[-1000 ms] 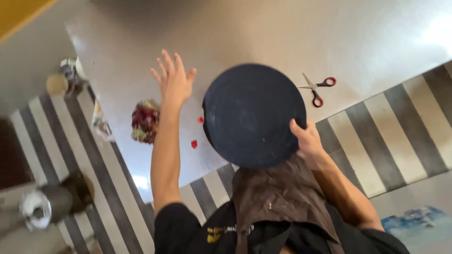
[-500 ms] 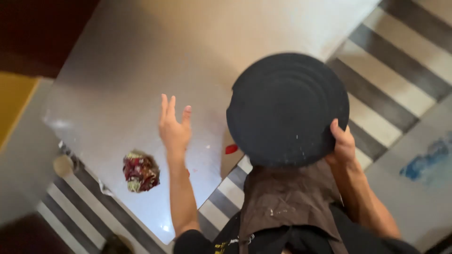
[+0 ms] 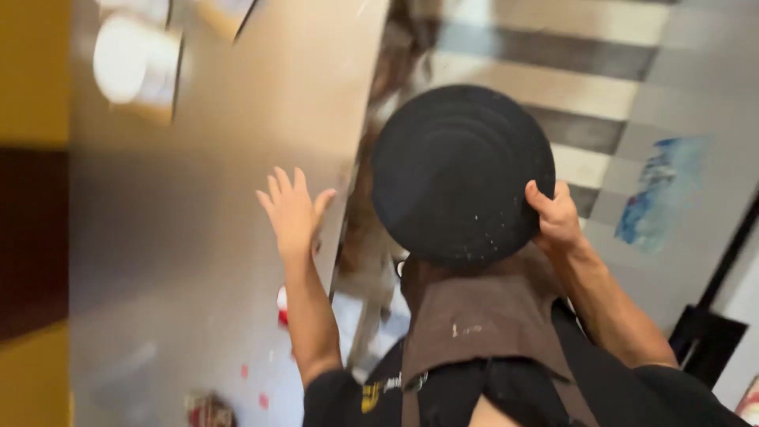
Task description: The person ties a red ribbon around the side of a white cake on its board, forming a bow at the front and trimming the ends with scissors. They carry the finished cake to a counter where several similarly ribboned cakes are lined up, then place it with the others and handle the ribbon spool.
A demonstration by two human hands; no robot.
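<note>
Since the earlier frame the steel table (image 3: 198,237) had swung to the left of the frame and the round black tray (image 3: 462,174) to upper centre. My right hand (image 3: 557,217) gripped its rim; my left hand (image 3: 292,209) hovered open, fingers spread, above the table. I judged myself mid-carry, needing a steady hold.

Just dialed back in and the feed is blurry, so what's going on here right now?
A person in a brown apron grips the rim of a round black disc with the right hand, holding it in front of the chest. The left hand is open and empty, fingers spread above the grey tabletop. Small red scraps lie on the table.
</note>
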